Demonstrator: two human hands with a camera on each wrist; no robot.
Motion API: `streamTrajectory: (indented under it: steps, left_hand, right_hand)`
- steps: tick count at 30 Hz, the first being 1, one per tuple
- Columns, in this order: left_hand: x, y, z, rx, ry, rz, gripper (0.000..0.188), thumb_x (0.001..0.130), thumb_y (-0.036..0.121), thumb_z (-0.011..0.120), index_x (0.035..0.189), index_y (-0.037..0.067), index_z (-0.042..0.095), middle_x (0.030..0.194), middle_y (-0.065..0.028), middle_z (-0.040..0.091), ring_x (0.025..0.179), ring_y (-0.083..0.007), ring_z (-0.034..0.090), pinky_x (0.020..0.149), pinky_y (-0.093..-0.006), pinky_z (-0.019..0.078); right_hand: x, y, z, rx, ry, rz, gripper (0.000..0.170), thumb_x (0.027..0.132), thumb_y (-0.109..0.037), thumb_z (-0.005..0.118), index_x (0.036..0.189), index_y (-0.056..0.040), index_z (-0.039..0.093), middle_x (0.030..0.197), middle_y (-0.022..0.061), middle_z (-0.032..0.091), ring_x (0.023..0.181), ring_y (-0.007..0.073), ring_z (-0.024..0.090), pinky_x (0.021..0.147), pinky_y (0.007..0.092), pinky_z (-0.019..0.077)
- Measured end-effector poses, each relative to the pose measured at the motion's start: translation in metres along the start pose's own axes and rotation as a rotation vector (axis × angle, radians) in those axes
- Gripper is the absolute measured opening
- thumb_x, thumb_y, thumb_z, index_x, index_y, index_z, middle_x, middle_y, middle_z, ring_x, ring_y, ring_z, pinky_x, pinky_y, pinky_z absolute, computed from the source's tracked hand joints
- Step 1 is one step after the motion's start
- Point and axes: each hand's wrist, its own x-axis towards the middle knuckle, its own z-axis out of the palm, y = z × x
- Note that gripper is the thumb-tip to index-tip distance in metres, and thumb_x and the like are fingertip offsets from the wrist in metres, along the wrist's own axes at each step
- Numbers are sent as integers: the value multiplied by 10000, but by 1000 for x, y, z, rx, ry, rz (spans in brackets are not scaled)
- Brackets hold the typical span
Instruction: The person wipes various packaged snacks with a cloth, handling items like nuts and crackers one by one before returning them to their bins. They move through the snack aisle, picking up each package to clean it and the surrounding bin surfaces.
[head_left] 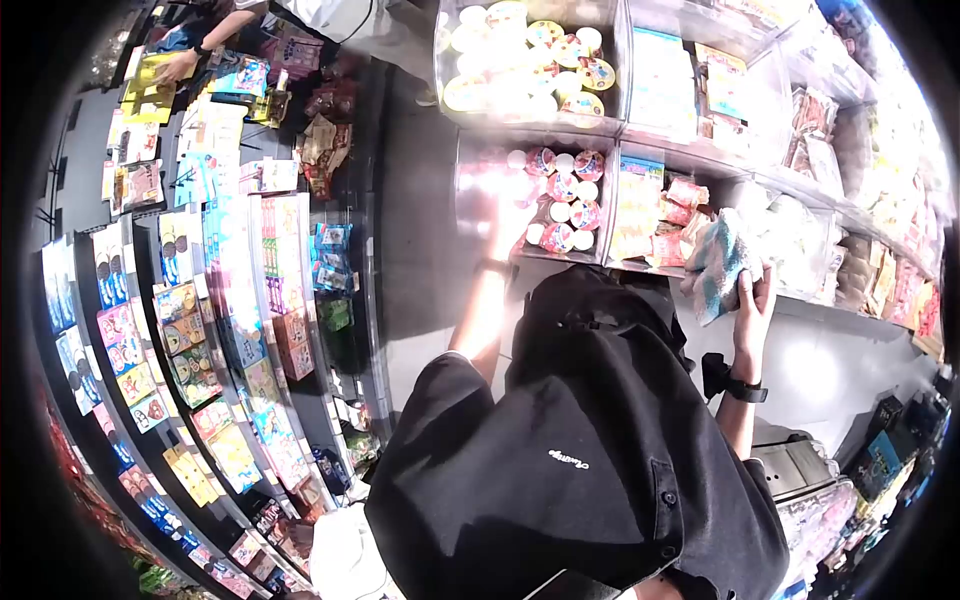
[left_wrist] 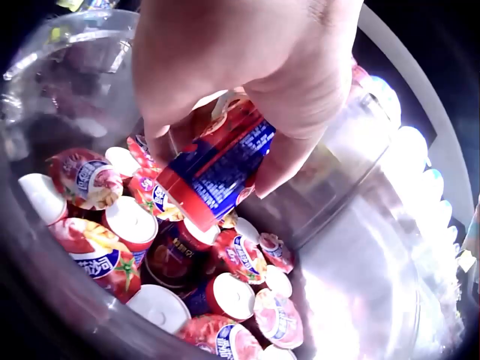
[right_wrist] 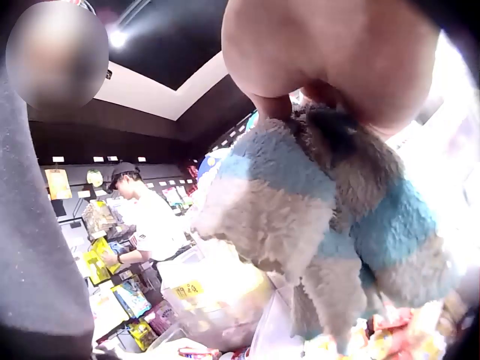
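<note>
two hands were at work by the clear plastic bins, each with something in hold. the left hand [left_wrist: 251,64] had its fingers and thumb curled round a red-and-blue printed cylindrical container [left_wrist: 225,161], leaving no slack that showed. that container was tilted, red end downward, above a cluster of red printed containers with round white lids [left_wrist: 232,296] inside a clear-walled plastic bin [left_wrist: 322,206]; whether it touched any lid below, i could not tell. the right hand [head_left: 757,300] pinched a fluffy cloth striped in blue, off-white and grey [head_left: 720,268], which hung in loose folds in front of a neighbouring bin of pink-and-red packets [head_left: 683,210].

the step in hand looked, by my judgement, like handling one container at a time over its bin (lifting out or setting back, the pictures could not settle which). the next move seemed to call for a steady grip and a slight righting of that tilted container, so that it cleared the crowded lids. the cloth was apart from it, so any wiping would have needed the two hands brought together first.
</note>
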Motion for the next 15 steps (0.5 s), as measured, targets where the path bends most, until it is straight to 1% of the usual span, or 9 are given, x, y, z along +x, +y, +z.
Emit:
streamTrajectory:
  steps: [2, 3, 6, 7, 9, 10, 13, 14, 15]
  left_hand:
    - [4, -26, 8, -4, -93, -5, 369, 732, 69, 686, 1088, 38, 591, 999, -91, 651, 896, -178, 631, 760, -313, 507]
    - [6, -24, 10, -6, -140, -9, 355, 732, 75, 689, 1072, 35, 594, 992, -94, 650, 896, -183, 631, 757, -314, 507]
    - [8, -7, 17, 77, 16, 55, 237, 762, 93, 666, 980, 20, 608, 913, -120, 645, 847, -231, 632, 723, -333, 504]
    - [11, 14, 17, 100, -76, -91, 169, 792, 102, 636, 932, 12, 606, 878, -150, 634, 813, -279, 624, 712, -366, 492]
    - [18, -37, 29, 242, -114, 53, 173, 800, 87, 608, 955, 9, 607, 914, -168, 629, 828, -298, 616, 723, -385, 482]
    - [21, -42, 30, 313, -132, 126, 178, 804, 79, 594, 966, 7, 607, 932, -177, 627, 835, -307, 612, 728, -394, 478]
    - [2, -43, 27, 477, 13, 325, 323, 803, 63, 593, 1124, 40, 570, 1002, -172, 611, 857, -285, 603, 725, -395, 479]
    - [-2, -50, 27, 412, -24, 257, 369, 794, 66, 606, 1160, 45, 558, 1047, -176, 588, 911, -285, 578, 767, -387, 466]
    - [-7, -60, 28, 349, -56, 188, 417, 786, 70, 619, 1196, 50, 545, 1092, -179, 565, 966, -285, 553, 810, -380, 454]
  right_hand:
    - [0, 2, -7, -12, 23, 13, 396, 943, -127, 541, 1303, -21, 416, 867, 33, 576, 748, 54, 462, 676, 197, 382]
    - [2, 3, -10, -9, -15, 5, 389, 945, -139, 539, 1299, -29, 421, 858, 23, 563, 748, 51, 457, 677, 193, 379]
    - [4, 11, -20, -21, 6, 36, 421, 938, -143, 553, 1313, -17, 410, 823, 0, 536, 743, 46, 446, 675, 188, 375]
    - [3, 14, -15, 4, 134, 61, 485, 933, -152, 568, 1344, 16, 374, 804, -14, 505, 734, 43, 428, 675, 180, 368]
    - [4, 16, -18, 11, 137, 58, 524, 930, -154, 574, 1361, 36, 344, 809, -16, 497, 737, 42, 421, 685, 177, 366]
    - [5, 16, -20, 16, 137, 55, 543, 929, -155, 577, 1369, 47, 329, 812, -16, 493, 739, 42, 417, 690, 175, 365]
    - [7, 8, -13, 78, 164, 63, 574, 929, -157, 579, 1387, 49, 301, 823, -15, 489, 758, 41, 421, 705, 172, 360]
    - [8, 5, -9, 111, 183, 67, 574, 930, -156, 577, 1390, 47, 299, 822, -16, 489, 761, 41, 422, 706, 172, 359]
    - [9, 13, -22, 95, 96, 50, 564, 935, -146, 567, 1392, 42, 296, 850, -6, 514, 776, 44, 436, 720, 178, 367]
